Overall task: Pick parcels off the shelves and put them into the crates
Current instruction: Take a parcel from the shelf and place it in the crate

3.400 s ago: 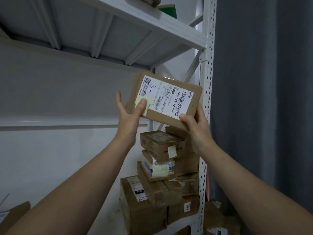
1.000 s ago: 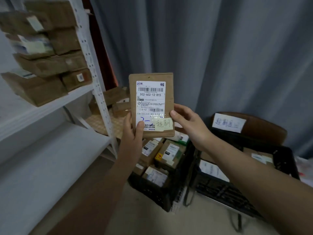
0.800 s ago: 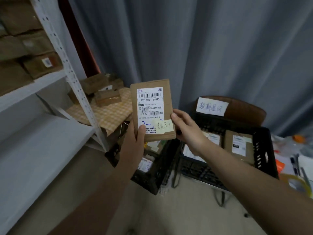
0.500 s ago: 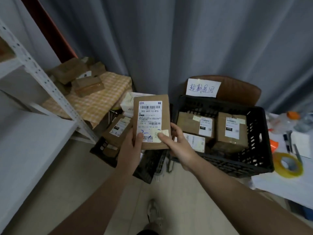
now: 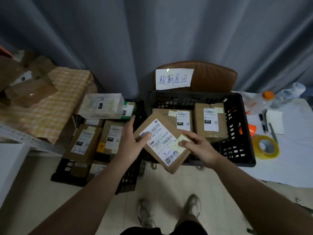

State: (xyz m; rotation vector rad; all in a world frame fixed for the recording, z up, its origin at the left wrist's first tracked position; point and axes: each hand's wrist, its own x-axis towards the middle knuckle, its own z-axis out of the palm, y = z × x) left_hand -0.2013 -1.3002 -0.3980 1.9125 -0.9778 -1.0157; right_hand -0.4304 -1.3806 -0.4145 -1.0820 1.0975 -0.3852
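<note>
A flat parcel (image 5: 158, 133) hangs tilted over the near rim of the right crate (image 5: 244, 133). The left hand (image 5: 130, 145) and right hand (image 5: 199, 148) hold it, fingers gripping its edges. Released early, it could catch the rim and drop to the floor (image 5: 171, 184). Half a second ago it stood upright and higher.

Matt brown cardboard parcel (image 5: 153, 119) with a smooth white paper label (image 5: 160, 138) — black plastic lattice crate (image 5: 237, 146), glossy yellow tape roll (image 5: 275, 150), grey cloth curtain (image 5: 152, 39).
</note>
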